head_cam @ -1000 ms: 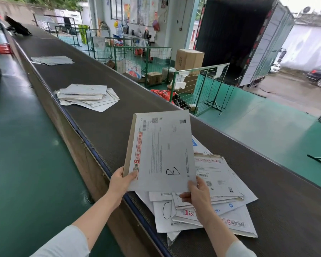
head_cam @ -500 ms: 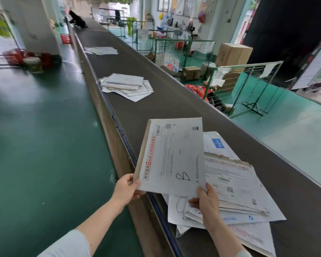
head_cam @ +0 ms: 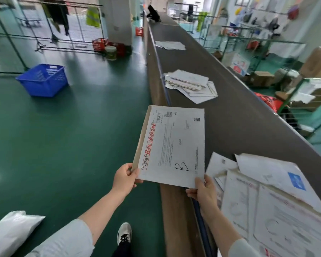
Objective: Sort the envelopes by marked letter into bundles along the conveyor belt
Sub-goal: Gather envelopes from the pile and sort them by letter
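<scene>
I see both hands pinching a white envelope (head_cam: 171,145), left hand (head_cam: 125,178) and right hand (head_cam: 204,190) at its near corners, above the conveyor belt's (head_cam: 230,112) edge; red strip, handwritten B.

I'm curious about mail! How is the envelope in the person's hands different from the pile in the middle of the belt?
The held envelope is one piece, in the air, gripped by the left hand and right hand; the middle pile is many, lying untouched on the conveyor belt. The held envelope shows a handwritten B; no letter is readable on the middle pile. Both are pale paper mailers.
</scene>
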Action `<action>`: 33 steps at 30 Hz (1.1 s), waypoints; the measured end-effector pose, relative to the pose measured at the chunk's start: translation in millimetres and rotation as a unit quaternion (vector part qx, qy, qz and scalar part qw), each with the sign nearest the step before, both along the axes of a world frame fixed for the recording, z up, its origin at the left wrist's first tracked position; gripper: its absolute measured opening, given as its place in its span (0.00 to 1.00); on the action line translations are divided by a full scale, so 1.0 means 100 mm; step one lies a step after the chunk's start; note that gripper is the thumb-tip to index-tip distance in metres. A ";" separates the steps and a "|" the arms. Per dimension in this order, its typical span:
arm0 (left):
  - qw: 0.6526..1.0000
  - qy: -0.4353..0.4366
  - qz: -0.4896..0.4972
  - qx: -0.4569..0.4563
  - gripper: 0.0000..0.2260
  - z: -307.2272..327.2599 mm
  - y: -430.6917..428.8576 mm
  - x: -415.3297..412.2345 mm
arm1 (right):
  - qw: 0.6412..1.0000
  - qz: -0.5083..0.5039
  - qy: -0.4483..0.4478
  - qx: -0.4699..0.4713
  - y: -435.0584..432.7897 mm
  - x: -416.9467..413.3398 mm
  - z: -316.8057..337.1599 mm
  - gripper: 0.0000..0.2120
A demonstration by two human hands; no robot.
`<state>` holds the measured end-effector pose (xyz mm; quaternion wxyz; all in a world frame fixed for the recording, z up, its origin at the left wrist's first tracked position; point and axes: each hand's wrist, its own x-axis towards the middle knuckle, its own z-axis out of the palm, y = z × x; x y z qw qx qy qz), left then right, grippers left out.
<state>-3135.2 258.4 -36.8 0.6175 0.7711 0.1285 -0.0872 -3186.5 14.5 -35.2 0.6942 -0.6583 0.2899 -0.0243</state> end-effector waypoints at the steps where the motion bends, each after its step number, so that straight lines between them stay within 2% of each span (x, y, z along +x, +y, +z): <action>1: 1.000 -0.004 0.015 -0.002 0.06 -0.02 0.13 0.19 | 1.000 0.013 -0.002 -0.005 0.13 0.25 0.01 0.09; 11: 0.998 -0.033 0.057 0.007 0.07 0.19 1.24 2.34 | 0.998 0.042 -0.046 -0.005 1.24 2.52 0.22 0.09; 17: 0.995 -0.025 0.092 -0.002 0.07 0.19 1.58 3.29 | 0.998 0.057 -0.030 0.004 1.60 3.58 0.21 0.10; 23: 0.994 -0.015 0.112 -0.010 0.06 0.10 1.67 4.39 | 0.998 0.063 -0.027 0.008 1.70 4.79 0.08 0.09; 33: 0.991 -0.040 0.124 -0.022 0.05 0.37 1.37 7.17 | 0.997 0.055 -0.042 0.022 1.46 7.64 0.22 0.10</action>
